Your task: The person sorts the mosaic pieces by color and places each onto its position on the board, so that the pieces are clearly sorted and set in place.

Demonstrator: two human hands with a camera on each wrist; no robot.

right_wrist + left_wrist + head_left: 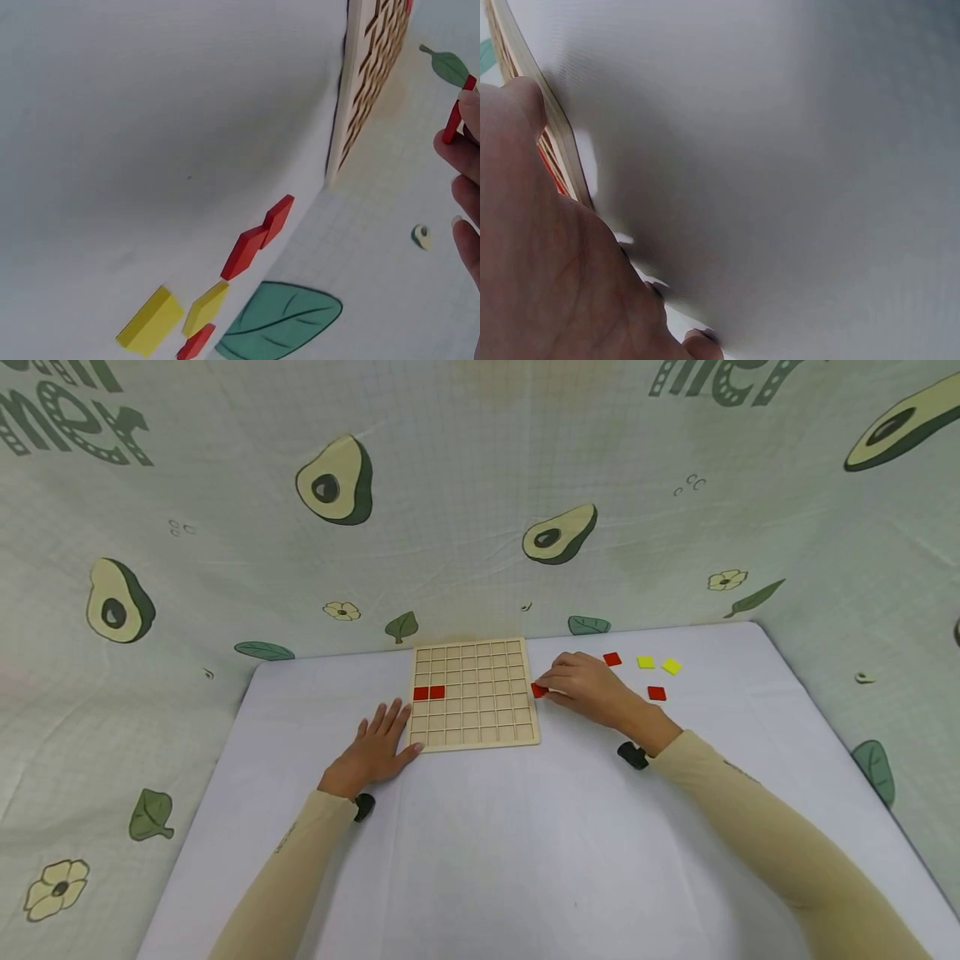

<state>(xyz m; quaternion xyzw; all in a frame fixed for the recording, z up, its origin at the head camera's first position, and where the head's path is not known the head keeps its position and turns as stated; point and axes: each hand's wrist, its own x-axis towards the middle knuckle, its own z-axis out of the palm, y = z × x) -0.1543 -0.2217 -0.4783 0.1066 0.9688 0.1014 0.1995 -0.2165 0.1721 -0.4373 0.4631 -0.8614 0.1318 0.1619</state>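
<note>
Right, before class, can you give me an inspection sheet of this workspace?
Surface: white tabletop.
Job's things: wooden grid board with two red tiles in adjacent cells at its left; loose red tiles and yellow tiles to its right.
Clutter: nothing seen.
Grippers: left hand spread at the board's left edge, thumb touching it; right hand pinches another red tile near the right edge.
Cables: nothing seen.
Surroundings: pale avocado-print cloth behind and at the sides.

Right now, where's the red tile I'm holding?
In the head view, the red tile is pinched in your right grip, by the right edge of the wooden grid board, left of the loose tiles.
</note>
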